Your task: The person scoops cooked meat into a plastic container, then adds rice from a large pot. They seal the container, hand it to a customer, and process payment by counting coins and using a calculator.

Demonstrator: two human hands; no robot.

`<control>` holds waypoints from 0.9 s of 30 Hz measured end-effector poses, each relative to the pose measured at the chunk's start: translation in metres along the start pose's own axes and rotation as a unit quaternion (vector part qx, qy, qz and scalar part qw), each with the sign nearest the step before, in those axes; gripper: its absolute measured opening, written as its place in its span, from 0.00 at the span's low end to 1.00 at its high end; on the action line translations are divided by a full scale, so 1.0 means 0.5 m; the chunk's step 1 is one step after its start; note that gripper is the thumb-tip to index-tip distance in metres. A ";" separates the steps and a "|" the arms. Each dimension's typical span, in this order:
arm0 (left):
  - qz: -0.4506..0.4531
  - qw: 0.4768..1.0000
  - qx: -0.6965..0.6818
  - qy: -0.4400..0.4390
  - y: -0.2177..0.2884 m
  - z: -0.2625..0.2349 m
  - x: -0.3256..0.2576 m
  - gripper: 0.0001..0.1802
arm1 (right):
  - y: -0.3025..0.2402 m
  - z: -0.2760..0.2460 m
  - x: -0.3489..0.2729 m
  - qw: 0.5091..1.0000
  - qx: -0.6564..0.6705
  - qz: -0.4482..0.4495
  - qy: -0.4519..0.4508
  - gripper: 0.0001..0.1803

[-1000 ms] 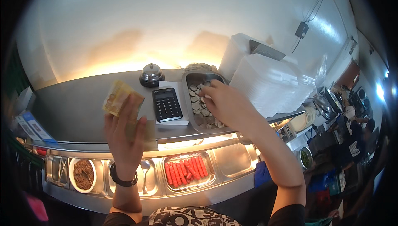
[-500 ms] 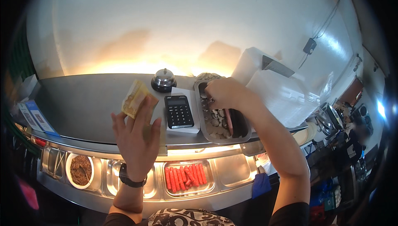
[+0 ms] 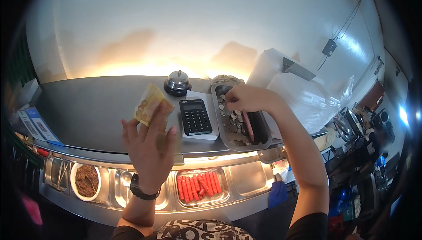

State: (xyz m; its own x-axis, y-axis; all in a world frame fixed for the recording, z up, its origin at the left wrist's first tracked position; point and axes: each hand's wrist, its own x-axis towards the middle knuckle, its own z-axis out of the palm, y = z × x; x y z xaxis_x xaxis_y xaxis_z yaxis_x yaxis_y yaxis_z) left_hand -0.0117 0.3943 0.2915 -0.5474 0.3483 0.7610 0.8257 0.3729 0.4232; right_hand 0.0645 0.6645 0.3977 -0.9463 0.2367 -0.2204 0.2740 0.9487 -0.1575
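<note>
Here the left hand [image 3: 147, 150] grips folded banknotes [image 3: 148, 106] above the tabletop [image 3: 88, 112] while the right hand [image 3: 246, 99], fingers pinched into the coin tray [image 3: 263, 128], seems picking change, needing a precise pinch.

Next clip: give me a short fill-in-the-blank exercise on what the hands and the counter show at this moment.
1. The left hand holds yellowish ____ above the counter.
2. The right hand reaches into a metal tray full of ____.
3. The black calculator lies between the two hands, just in front of a domed ____.
4. The container below the counter holds red ____.

Missing words: banknotes; coins; bell; sausages
</note>
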 end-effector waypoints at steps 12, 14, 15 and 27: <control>0.021 1.000 -0.004 -0.015 0.002 -0.007 0.003 0.24 | 0.007 -0.004 -0.079 0.986 -0.026 -0.135 0.094 0.12; 0.026 1.000 0.002 -0.018 0.005 -0.008 0.005 0.23 | 0.004 -0.003 -0.094 0.983 -0.033 -0.137 0.121 0.13; 0.028 0.999 0.006 -0.020 0.006 -0.008 0.005 0.23 | -0.003 -0.004 -0.103 0.982 -0.024 -0.122 0.141 0.12; 0.008 1.000 0.012 -0.024 0.012 -0.006 0.003 0.25 | 0.005 0.032 -0.100 0.703 0.705 0.056 0.077 0.14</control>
State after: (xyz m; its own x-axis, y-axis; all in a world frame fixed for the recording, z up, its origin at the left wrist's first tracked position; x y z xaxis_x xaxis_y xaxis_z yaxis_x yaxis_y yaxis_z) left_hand -0.0071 0.3946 0.2964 -0.5411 0.3942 0.7429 0.8308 0.3877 0.3994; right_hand 0.1151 0.6517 0.3930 -0.8825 0.4163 -0.2187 0.1442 -0.2032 -0.9685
